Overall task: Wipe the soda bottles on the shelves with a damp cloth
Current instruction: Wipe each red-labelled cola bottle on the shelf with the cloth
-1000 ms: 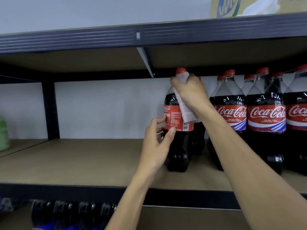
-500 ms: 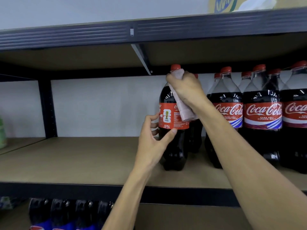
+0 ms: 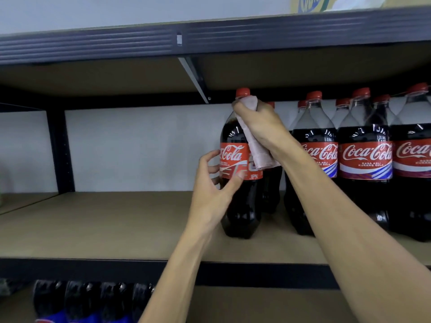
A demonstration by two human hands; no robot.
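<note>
Soda bottle [image 3: 240, 201] upright mid-frame: right hand [image 3: 262, 127] clamps cloth [image 3: 260, 150] on neck above; left hand [image 3: 213, 192] grips label below.

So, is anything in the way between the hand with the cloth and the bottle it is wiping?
Nothing visible. The right hand holds the cloth straight against the bottle at its neck, and the left hand holds it at the label. The other bottles stand to its right and behind.
</note>
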